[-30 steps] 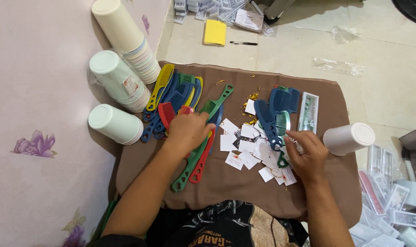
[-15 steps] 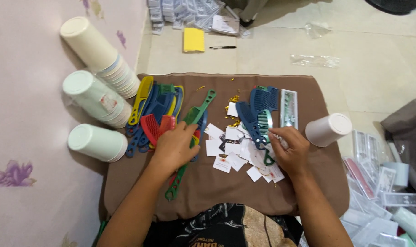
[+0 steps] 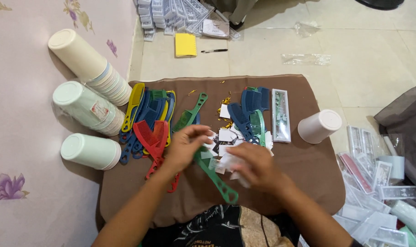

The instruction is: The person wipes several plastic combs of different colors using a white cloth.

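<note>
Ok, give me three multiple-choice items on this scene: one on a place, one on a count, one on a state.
1. Where does the yellow notepad lie?
A. on the brown cloth
B. on the tiled floor beyond the cloth
C. on a cup stack

2. How many cup stacks lie on their sides left of the brown cloth?
A. one
B. three
C. five

3. How is the green comb?
A. gripped by the left hand, its handle toward the person
B. sealed in a clear packet
C. standing in a cup

Key: 1 B, it sits on tile beside a pen. 2 B, three stacks show. 3 A, fingers close on it while the right hand holds white slips.
</note>
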